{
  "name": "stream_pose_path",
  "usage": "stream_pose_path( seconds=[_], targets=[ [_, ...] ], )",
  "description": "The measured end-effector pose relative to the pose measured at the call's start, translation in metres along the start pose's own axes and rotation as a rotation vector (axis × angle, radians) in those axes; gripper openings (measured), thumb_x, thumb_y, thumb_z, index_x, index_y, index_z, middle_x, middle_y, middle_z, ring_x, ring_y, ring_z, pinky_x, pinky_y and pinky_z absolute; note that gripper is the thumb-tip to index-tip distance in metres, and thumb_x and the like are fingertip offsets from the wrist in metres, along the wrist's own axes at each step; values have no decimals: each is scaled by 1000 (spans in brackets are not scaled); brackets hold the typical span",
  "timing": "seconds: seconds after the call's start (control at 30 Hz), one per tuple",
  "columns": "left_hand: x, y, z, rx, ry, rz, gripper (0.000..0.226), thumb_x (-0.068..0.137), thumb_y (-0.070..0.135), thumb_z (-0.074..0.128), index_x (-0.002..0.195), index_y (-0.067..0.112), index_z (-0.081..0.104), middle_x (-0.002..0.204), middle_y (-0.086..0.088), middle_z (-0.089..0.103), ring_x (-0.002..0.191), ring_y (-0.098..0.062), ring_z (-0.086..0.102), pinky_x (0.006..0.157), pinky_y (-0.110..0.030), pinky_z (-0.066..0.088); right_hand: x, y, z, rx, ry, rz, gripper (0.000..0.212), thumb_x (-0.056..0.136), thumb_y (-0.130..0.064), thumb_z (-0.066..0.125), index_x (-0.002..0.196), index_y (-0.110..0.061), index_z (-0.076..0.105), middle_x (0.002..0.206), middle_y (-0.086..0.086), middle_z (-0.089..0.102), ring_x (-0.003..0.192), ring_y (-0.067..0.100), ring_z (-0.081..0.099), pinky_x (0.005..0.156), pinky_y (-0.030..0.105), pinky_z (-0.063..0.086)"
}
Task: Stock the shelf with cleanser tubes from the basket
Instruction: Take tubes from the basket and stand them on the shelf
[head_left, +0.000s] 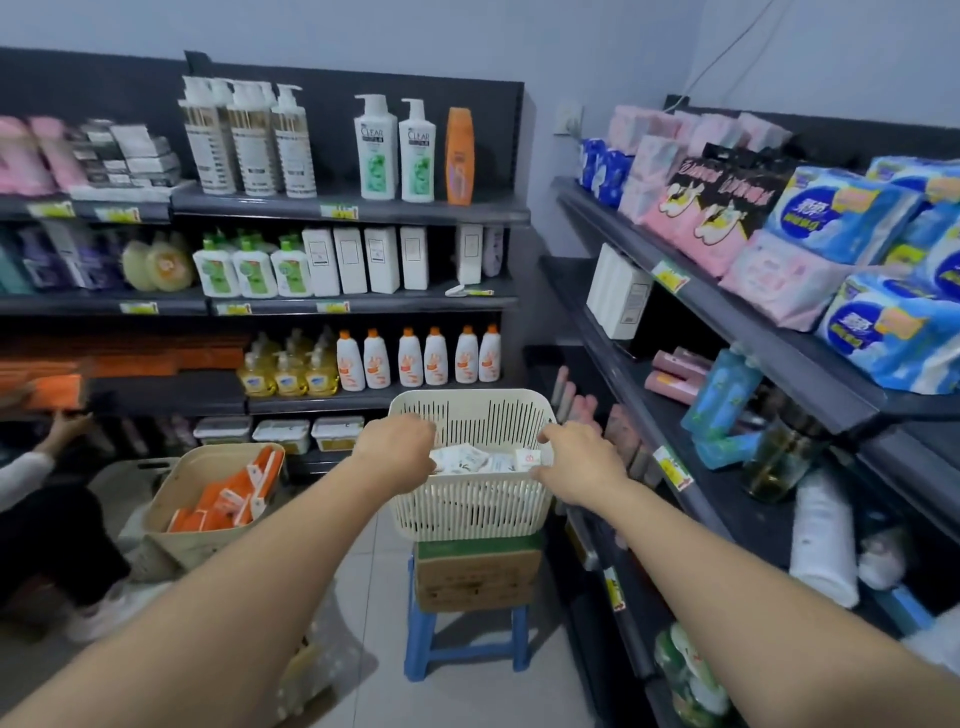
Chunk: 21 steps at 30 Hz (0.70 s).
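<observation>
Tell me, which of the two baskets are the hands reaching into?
The cream slotted basket on the cardboard box, holding white packs; left hand and right hand are over it. The tan basket beside it holds orange boxes.

The plastic basket (470, 506) is cream, patterned with vertical slots. The cleanser tubes (462, 460) are white with faint green print. The cardboard box (478, 577) is brown, green-topped. The plastic stool (467, 644) is blue. The metal shelf (727, 332) is dark grey, its price tags (670, 275) yellow.
</observation>
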<state>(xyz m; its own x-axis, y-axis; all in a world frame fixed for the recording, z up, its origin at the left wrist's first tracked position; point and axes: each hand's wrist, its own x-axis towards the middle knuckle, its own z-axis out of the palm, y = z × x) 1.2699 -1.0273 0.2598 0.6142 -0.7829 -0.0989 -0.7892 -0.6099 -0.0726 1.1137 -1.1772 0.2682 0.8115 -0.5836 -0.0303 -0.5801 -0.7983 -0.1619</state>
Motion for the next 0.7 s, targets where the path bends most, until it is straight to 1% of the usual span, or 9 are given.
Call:
stream_pose_path(
  seconds=[0.13, 0.27, 0.4, 0.47, 0.57, 0.7],
  targets=[
    [41, -7, 6, -3, -44, -49, 25, 91, 33, 59, 108, 14, 57, 114, -6, 60, 104, -25, 58, 83, -40, 53, 48, 4, 12, 3, -23, -38, 43, 87, -37, 63, 125, -19, 56, 126, 4, 58, 117, 27, 52, 91, 37, 44],
    [77, -11, 16, -4, -95, -82, 29, 92, 32, 58, 114, 13, 56, 118, -7, 59, 109, -26, 57, 83, -37, 49, 90, 8, 28, 38, -78, -78, 42, 87, -36, 64, 124, -17, 56, 124, 5, 58, 116, 26, 53, 91, 38, 47],
    [103, -15, 31, -65, -147, -120, 29, 91, 33, 59, 114, 15, 57, 117, -6, 61, 106, -25, 58, 84, -39, 53, 120, 14, 44, 67, -105, -92, 41, 87, -35, 63, 124, -18, 56, 124, 6, 58, 116, 26, 52, 91, 37, 46],
    [112, -16, 39, -102, -174, -139, 31, 91, 33, 59, 117, 16, 57, 118, -6, 61, 106, -25, 59, 84, -39, 54, 134, 17, 53, 84, -125, -94, 41, 88, -34, 63, 125, -20, 56, 124, 5, 58, 117, 26, 52, 91, 35, 45],
    [126, -18, 52, -135, -189, -140, 33, 93, 27, 57, 125, 21, 53, 119, -7, 60, 108, -26, 59, 84, -38, 52, 152, 19, 65, 103, -165, -97, 44, 87, -30, 64, 129, -21, 55, 125, 6, 58, 117, 27, 52, 91, 35, 45],
    [147, -27, 72, -122, -240, -155, 35, 94, 26, 55, 127, 16, 50, 119, -8, 58, 108, -26, 58, 84, -38, 52, 179, 17, 83, 117, -213, -100, 40, 86, -28, 64, 124, -21, 57, 123, 7, 60, 115, 27, 53, 90, 35, 46]
  ],
)
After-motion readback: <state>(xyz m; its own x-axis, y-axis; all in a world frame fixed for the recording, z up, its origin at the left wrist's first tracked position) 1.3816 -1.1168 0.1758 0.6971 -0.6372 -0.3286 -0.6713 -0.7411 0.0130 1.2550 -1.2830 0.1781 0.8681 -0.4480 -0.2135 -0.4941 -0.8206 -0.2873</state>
